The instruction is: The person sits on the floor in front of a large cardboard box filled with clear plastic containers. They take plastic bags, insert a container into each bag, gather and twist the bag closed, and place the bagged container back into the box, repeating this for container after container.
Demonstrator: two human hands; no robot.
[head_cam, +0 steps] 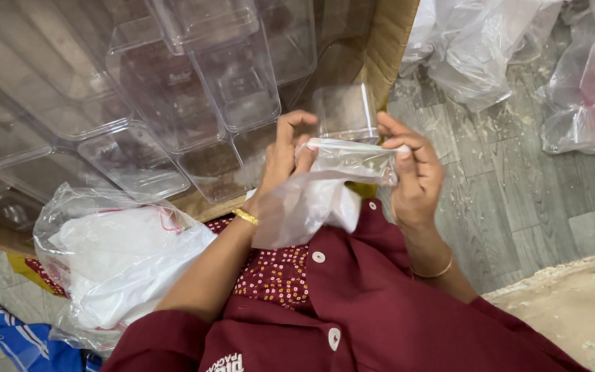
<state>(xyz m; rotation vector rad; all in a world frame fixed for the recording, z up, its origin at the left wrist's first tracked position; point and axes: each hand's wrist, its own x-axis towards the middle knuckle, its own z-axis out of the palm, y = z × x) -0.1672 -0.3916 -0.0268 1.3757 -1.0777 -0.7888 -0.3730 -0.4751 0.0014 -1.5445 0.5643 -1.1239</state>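
Container: I see a small clear plastic container (344,110), square-sided, held upright above my lap, in front of the cardboard box (387,41).
Bag: thin clear plastic bag (325,193), crumpled, its mouth at the container's base.
Left hand (280,162): fingers pinched on the bag's edge.
Right hand (414,172): fingers clamped on the bag's opposite edge.

Two hands (352,165), one small clear container (344,110), one thin plastic bag (325,186), two gold bangles (246,216), many stacked clear containers (235,76)

Both hands (352,162) holding clear container (344,110) in thin plastic bag (325,186)
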